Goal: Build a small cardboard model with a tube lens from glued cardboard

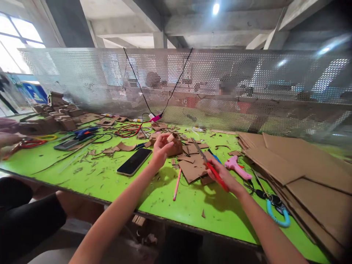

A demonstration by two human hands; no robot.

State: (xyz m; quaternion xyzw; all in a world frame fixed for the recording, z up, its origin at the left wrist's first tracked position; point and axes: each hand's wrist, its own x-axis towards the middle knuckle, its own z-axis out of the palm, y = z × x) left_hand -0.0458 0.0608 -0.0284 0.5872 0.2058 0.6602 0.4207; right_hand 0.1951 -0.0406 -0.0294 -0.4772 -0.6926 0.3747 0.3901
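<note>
My left grip (162, 149) is closed around a small cardboard piece (172, 138), held above the middle of the green tabletop (96, 185). My right grip (224, 172) is wrapped around the red handles of the scissors (216, 176), whose blades point toward the far edge, apart from that piece. Between my arms, a pink pencil (177, 185) points toward the near edge. A phone (134, 161) lies left of my left grip. Beyond my right grip sits a pink glue gun (237, 167), with cardboard sheets (299, 157) stacked along the right edge.
</note>
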